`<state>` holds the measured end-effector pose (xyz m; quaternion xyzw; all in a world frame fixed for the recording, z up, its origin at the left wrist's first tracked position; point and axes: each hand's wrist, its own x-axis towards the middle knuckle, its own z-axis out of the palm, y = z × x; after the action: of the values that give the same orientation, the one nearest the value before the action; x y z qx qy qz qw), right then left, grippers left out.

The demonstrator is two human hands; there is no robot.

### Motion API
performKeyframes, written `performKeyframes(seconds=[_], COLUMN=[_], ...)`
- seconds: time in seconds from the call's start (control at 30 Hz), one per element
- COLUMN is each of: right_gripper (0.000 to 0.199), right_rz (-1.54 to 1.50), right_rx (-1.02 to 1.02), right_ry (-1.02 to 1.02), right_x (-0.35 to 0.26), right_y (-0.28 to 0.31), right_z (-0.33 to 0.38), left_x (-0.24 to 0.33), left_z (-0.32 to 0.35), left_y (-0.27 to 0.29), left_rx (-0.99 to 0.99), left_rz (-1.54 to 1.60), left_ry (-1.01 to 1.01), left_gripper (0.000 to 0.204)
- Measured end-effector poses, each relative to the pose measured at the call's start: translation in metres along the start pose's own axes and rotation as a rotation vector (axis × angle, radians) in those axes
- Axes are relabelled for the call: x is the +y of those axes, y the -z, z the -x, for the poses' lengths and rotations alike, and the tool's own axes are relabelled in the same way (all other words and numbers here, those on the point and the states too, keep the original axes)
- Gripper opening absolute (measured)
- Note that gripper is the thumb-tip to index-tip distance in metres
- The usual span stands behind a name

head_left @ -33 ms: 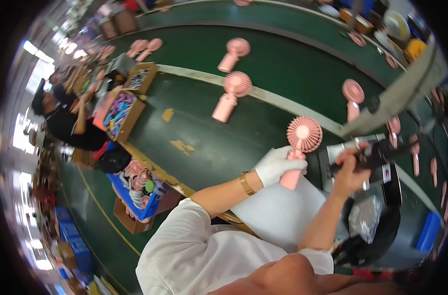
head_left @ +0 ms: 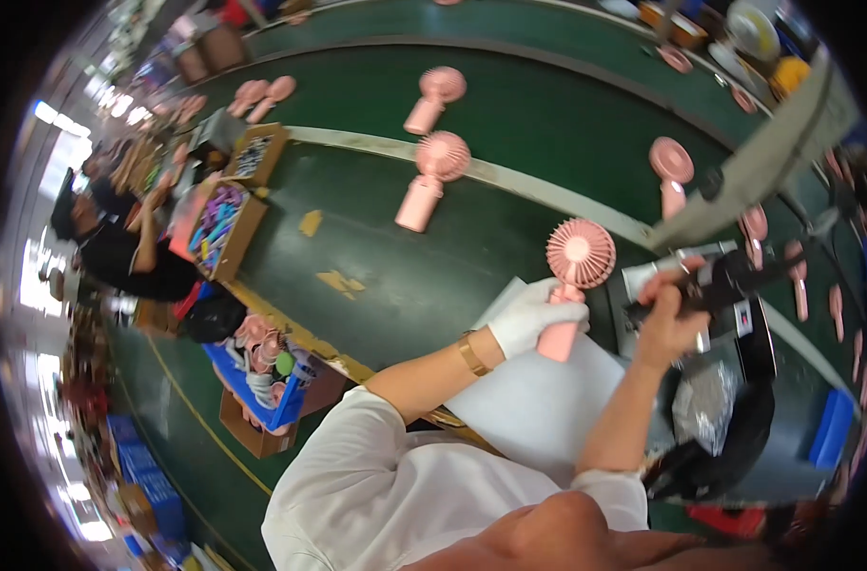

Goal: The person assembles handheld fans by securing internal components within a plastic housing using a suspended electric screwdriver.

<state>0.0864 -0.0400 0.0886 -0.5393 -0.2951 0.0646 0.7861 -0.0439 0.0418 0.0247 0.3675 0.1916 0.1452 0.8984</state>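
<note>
My left hand point(head_left: 528, 317), in a white glove, is closed around the handle of a pink handheld fan point(head_left: 580, 254). The fan's round grille points up, and its handle slants down over a white sheet point(head_left: 538, 409). My bare right hand point(head_left: 669, 322) grips a long black tool point(head_left: 714, 285) that looks like an electric screwdriver. Its body lies sideways above a metal fixture point(head_left: 633, 285), and its far end stretches right. Farther off on the green bench lies another pink fan point(head_left: 420, 202), with one more fan point(head_left: 424, 112) on the belt behind it.
Boxes of coloured parts point(head_left: 226, 228) and small pieces point(head_left: 253, 157) stand at left, near a person in black point(head_left: 134, 257). A blue bin point(head_left: 279, 409) hangs at the bench edge. A grey post point(head_left: 766, 162), a clear plastic bag point(head_left: 704, 409) and a blue tray point(head_left: 831, 428) are at right.
The whole view has shifted slightly, so the bench and fans sit a little farther left and higher. Both hands keep their holds on the fan and the tool.
</note>
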Motion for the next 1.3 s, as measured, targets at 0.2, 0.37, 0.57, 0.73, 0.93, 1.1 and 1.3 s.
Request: performKeyframes(seconds=[0.2, 0.37, 0.57, 0.73, 0.93, 1.1, 1.3], right_gripper=[0.069, 0.070, 0.070, 0.067, 0.067, 0.059, 0.050], right_rz=[-0.308, -0.346, -0.368, -0.345, 0.092, 0.111, 0.001], right_rx=[-0.180, -0.163, -0.172, -0.237, -0.287, -0.390, -0.241], right_ry=[-0.014, -0.041, -0.059, -0.046, 0.244, -0.057, 0.097], right_x=[0.015, 0.022, 0.026, 0.039, 0.067, 0.046, 0.046], right_y=[-0.003, 0.000, -0.001, -0.003, -0.005, -0.010, -0.008], right_z=[-0.005, -0.004, -0.002, 0.000, 0.027, 0.029, 0.020], left_x=[-0.027, -0.032, -0.032, -0.028, -0.033, -0.046, -0.030], left_z=[-0.014, -0.017, -0.013, -0.011, -0.009, -0.019, -0.012], left_y=[0.005, 0.007, 0.008, 0.007, 0.002, 0.019, 0.003], left_rx=[0.033, -0.021, -0.044, 0.007, 0.098, 0.063, 0.062], left_rz=[0.143, 0.136, 0.138, 0.144, 0.222, 0.246, 0.112], left_ry=[0.061, 0.067, 0.050, 0.061, 0.047, 0.012, 0.008], left_gripper=[0.023, 0.024, 0.025, 0.024, 0.025, 0.030, 0.025])
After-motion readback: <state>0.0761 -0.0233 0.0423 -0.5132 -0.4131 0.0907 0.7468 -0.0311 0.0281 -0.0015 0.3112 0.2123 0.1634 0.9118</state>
